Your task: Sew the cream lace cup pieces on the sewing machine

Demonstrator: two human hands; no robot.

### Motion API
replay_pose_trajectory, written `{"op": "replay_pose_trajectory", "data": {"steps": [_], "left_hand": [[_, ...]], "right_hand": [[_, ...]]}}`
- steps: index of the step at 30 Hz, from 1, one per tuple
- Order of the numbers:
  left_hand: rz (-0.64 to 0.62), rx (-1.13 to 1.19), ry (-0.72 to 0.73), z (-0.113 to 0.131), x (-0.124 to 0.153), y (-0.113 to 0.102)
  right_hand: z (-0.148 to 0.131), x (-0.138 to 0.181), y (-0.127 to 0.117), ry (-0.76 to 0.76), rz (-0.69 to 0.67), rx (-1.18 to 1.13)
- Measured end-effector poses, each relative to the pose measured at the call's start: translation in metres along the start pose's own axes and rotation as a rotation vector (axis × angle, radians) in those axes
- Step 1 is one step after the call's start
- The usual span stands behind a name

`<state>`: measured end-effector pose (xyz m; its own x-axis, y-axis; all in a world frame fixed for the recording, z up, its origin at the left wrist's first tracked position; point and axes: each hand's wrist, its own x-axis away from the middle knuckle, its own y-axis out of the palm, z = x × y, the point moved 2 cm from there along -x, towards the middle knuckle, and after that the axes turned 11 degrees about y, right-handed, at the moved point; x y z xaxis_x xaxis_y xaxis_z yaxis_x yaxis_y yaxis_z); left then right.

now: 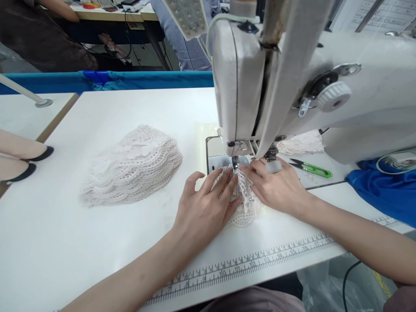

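A piece of white lace (pixel 243 190) lies under the presser foot (pixel 235 162) of a sewing machine (pixel 250 86), its scalloped edge towards me. My left hand (pixel 208 201) rests on the lace's left side with fingers stretched out and slightly spread, the fingertips close to the foot. On the other side, my right hand (pixel 276 184) has its fingers bent together at the lace's edge, just right of the needle area. Part of the lace is hidden beneath both hands. A thick pile of similar lace pieces (pixel 136 167) sits on the white table to the left.
Green-handled thread snips (pixel 313 169) lie right of my right hand, near more lace (pixel 302 142) behind the machine head. Blue cloth (pixel 383 186) lies at the far right. A ruler strip (pixel 247 264) runs along the table's front edge. Other people are beyond the table.
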<state>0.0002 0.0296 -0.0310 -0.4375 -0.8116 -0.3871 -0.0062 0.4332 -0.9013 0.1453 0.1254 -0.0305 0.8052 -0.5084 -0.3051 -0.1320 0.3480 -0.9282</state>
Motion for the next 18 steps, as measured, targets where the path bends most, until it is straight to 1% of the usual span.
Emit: {"op": "replay_pose_trajectory", "data": {"steps": [10, 13, 16, 18], "left_hand": [[-0.005, 0.052, -0.028, -0.005, -0.001, 0.004], [0.006, 0.045, -0.018, -0.006, 0.0, -0.001], [0.024, 0.059, -0.014, -0.008, 0.001, -0.015], [-0.025, 0.147, 0.004, -0.009, 0.002, -0.025]], "right_hand": [[0.002, -0.002, 0.002, 0.009, 0.0, 0.048], [0.003, -0.002, 0.001, 0.01, -0.015, 0.036], [0.009, -0.002, -0.01, 0.016, -0.059, -0.064], [0.012, -0.002, -0.02, -0.007, -0.165, -0.236]]}}
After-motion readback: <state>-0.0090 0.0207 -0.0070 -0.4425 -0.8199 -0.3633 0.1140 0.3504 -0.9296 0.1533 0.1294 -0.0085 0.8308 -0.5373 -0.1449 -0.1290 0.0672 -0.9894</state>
